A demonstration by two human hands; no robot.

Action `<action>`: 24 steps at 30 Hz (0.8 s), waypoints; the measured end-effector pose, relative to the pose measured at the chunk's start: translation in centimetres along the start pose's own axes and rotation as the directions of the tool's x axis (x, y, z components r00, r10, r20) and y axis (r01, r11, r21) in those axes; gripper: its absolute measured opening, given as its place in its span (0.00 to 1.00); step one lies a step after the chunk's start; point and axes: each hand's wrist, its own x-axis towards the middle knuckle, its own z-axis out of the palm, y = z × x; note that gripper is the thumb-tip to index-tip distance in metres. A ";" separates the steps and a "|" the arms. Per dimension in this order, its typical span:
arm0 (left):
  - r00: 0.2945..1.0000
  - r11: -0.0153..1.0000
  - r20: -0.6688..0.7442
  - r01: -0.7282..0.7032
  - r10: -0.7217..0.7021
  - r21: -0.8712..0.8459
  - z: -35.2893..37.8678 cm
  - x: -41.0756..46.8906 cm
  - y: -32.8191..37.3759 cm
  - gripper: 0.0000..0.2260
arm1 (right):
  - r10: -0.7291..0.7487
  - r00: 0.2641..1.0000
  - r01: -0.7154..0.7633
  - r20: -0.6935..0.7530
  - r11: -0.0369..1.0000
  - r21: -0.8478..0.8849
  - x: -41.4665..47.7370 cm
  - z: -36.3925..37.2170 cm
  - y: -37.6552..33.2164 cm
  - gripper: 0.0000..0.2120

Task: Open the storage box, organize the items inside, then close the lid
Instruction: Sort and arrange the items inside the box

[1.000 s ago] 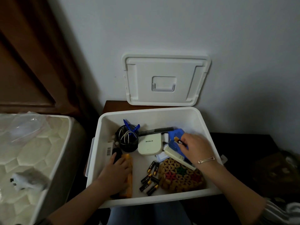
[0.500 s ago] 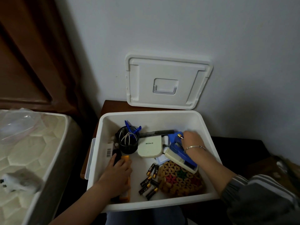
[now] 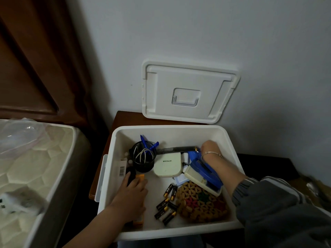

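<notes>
Brown wooden table point(image 3: 125, 117) carries the load, and only its back strip and left edge show around the white box point(image 3: 168, 127) sitting on it. Behind the box, the lid point(image 3: 188, 81) stands on edge on the table, leaning against the wall. Left of the box there's a mattress point(image 3: 41, 169), with a clear bag point(image 3: 19, 133) and a blurred white thing point(image 3: 14, 203) on top.

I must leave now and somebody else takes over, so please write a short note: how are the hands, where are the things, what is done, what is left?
Left hand: open, rests on the orange pack at the box's left side.
Right hand: pinches what looks like a battery at the back right corner.
Box is open; lid leans on the wall behind.
Done: opening.
Left: gather the loose batteries, tidy the rest, close the lid.
</notes>
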 end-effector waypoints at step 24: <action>0.999 0.997 -0.009 0.049 -0.050 -0.052 -1.2 0.2 0.1 0.24 | -0.679 0.734 0.596 0.004 0.641 -0.484 -6.2 5.3 -5.2 0.34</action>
